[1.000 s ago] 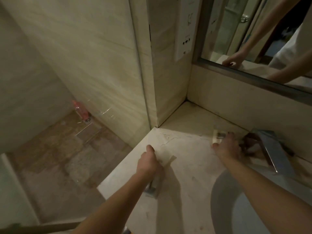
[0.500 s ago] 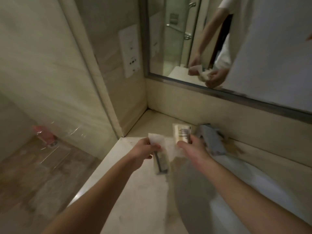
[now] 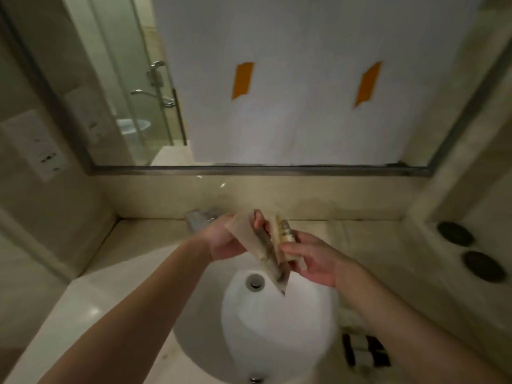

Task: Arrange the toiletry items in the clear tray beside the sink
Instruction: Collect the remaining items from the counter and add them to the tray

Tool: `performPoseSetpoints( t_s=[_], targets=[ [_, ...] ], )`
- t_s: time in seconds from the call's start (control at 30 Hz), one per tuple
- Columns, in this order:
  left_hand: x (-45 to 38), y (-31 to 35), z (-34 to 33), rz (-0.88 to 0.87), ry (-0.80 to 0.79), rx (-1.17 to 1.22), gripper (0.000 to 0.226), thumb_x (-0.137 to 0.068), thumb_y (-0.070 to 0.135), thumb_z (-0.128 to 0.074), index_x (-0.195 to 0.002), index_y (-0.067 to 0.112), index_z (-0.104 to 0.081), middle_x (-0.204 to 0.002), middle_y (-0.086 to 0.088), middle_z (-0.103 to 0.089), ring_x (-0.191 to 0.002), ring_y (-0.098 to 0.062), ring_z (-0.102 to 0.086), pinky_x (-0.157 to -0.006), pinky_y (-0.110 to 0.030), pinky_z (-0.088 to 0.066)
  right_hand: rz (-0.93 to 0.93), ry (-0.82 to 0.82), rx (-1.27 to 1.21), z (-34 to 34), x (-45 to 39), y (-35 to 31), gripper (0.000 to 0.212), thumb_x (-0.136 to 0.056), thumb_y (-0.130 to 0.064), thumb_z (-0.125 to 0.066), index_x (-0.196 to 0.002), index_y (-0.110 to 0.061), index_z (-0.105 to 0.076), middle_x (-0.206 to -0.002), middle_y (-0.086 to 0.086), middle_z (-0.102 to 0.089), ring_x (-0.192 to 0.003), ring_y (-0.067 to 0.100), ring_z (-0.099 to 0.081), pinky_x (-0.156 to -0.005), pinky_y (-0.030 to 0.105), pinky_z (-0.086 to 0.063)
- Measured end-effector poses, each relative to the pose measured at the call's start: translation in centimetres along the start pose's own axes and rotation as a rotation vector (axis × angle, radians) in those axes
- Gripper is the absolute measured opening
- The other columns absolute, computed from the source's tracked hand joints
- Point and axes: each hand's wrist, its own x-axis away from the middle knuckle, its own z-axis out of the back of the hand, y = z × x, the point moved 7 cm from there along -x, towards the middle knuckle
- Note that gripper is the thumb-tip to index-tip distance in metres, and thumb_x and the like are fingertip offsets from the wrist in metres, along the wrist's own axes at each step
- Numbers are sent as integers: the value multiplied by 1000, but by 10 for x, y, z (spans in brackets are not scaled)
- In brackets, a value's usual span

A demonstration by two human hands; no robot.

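Pinching a flat paper sachet point(image 3: 260, 245) in my left hand point(image 3: 224, 242) and cradling a small toiletry tube point(image 3: 286, 236) in my right hand point(image 3: 318, 261), both over the basin point(image 3: 277, 322); the tray point(image 3: 365, 350) seems lower right, nearer my right.

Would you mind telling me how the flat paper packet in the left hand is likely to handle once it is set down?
The paper packet looks thin and flat, so probably light and somewhat floppy. The left hand pinches only its top, yet it hangs fairly straight above the sink, suggesting something stiff inside. Being flat, it should not roll.
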Motion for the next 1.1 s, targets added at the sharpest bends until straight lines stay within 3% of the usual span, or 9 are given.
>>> performPoseSetpoints(
  t_s=[0.07,0.17,0.3,0.37,0.5,0.63,0.77,0.97,1.1],
  targets=[
    [-28,-12,-27,47,55,-38,28,-91,14,-38,-75,14,-61,-80,-7,-62,-77,-22,-57,-70,-29,-51,41,83,16,35,28,-2,42,-81,4,-59,-122,-4,-55,-107,13,-68,-94,24,-66,-77,33,-53],
    [-60,-35,-53,142,219,-20,37,-97,38,-37,-95,14,-65,-93,-11,-61,-85,-25,-58,-74,-35,-53,119,307,97,83,67,-5,26,-86,6,-56,-106,-11,-61,-92,6,-71,-79,15,-68,-67,28,-54],
    [-102,-82,-119,321,140,16,76,-83,72,-41,-114,6,-62,-96,-16,-66,-96,-36,-62,-88,-53,-54,141,638,175,170,127,8,27,-78,-8,-68,-105,-14,-63,-103,9,-70,-98,25,-67,-92,44,-53],
    [-121,-106,-144,358,102,-93,59,-83,57,-57,-112,6,-63,-98,-15,-65,-92,-33,-65,-84,-50,-57,105,747,197,203,153,20,29,-76,-13,-71,-104,-17,-64,-103,6,-71,-97,23,-67,-93,47,-52],
    [-150,-148,-186,306,144,-335,27,-85,0,-62,-112,1,-58,-96,-13,-66,-80,-26,-69,-71,-38,-60,5,793,227,244,190,45,26,-79,-14,-70,-104,-18,-64,-102,3,-71,-95,20,-67,-90,43,-53],
    [-163,-196,-194,377,160,-428,17,-85,0,-63,-99,7,-58,-78,-10,-65,-69,-23,-66,-77,-44,-60,-68,882,163,282,221,77,21,-81,-18,-65,-102,-20,-62,-102,7,-69,-93,25,-67,-90,50,-54],
    [-166,-234,-177,462,217,-507,14,-87,-4,-56,-94,7,-56,-61,-5,-66,-56,-21,-63,-78,-48,-60,-162,960,182,313,243,102,23,-86,-17,-60,-108,-13,-59,-100,8,-66,-88,22,-65,-85,42,-54],
    [-165,-265,-161,553,317,-654,35,-84,-9,-54,-110,13,-48,-91,-17,-63,-55,-20,-59,-48,-31,-56,-268,896,254,319,234,131,20,-86,-6,-54,-104,-13,-57,-96,9,-65,-82,25,-64,-77,39,-55],
    [-171,-269,-162,425,274,-1003,32,-79,5,-65,-101,18,-46,-99,-11,-56,-70,-21,-57,-56,-29,-51,-302,821,382,315,224,134,31,-80,-2,-48,-106,-13,-61,-91,7,-66,-82,23,-65,-67,33,-54]
  ],
)
